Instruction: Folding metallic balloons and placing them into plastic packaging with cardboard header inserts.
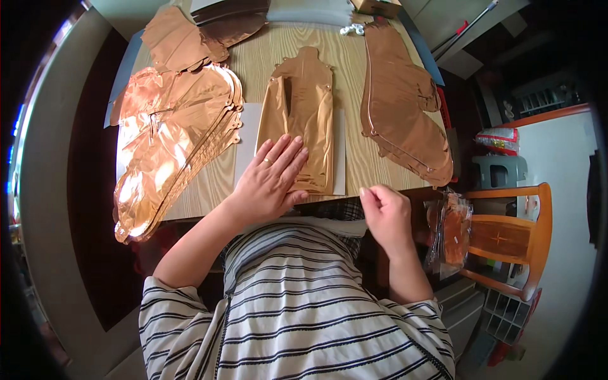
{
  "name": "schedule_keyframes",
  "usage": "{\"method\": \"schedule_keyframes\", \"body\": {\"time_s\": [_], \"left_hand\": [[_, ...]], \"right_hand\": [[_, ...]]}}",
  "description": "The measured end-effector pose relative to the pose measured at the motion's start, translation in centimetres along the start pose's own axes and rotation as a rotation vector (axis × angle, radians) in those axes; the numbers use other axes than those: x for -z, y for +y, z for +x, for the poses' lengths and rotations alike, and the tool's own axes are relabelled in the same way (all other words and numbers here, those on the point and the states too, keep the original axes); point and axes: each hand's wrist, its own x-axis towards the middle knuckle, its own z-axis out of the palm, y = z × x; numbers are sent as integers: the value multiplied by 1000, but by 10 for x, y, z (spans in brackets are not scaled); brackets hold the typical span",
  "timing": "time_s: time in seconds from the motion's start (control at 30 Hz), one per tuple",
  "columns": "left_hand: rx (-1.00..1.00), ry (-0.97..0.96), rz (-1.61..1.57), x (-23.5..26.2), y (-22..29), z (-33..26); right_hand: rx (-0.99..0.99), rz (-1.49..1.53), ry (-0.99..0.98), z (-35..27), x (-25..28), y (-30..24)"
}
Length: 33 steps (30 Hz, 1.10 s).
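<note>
The folded rose-gold foil balloon (303, 120) lies flat at the middle of the wooden bench (253, 60), partly over a white sheet of paper (247, 136), its near end close to the bench's front edge. The left hand (269, 180) rests palm-down on that near end, fingers spread and flat, pinning the foil rather than pinching it. The right hand (386, 212) hovers just off the front edge of the bench, to the right of the balloon and apart from it, its fingers curled in with thumb and forefinger pressed together; whether something small sits between them cannot be told. The risks look mostly like matters of slippery, thin material. The foil is creased and glossy, so if the flat hand slides or lifts, the folds could spring open or the piece could skate off the paper toward the edge. Pressing hard over a crease could wrinkle or split the film. To the left, a thick fanned stack of foil balloons (171, 145) overhangs the near corner of the bench and could slip to the floor if nudged by the forearm. To the right, another pile of foil balloons (399, 101) lies near the far side edge, above a wooden chair (513, 234) holding bagged foil pieces (453, 228).
</note>
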Motion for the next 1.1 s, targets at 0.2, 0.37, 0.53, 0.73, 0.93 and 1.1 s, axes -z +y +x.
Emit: {"method": "schedule_keyframes", "body": {"time_s": [0.2,0.37,0.53,0.73,0.93,1.1], "left_hand": [[36,-14,34,7,18,-7],[20,33,-22,13,44,-14],[17,-21,57,-8,37,-23],[-8,49,67,-6,40,-24],[-2,181,40,-8,40,-32],[13,341,21,-21,39,-37]], "right_hand": [[-460,606,-321,-12,-23,13],[-572,710,-267,-13,-36,2],[-580,827,-411,-17,-33,11],[-548,772,-403,1,-26,-5],[-407,671,-154,21,-17,-20],[-425,587,150,65,-9,4]]}}
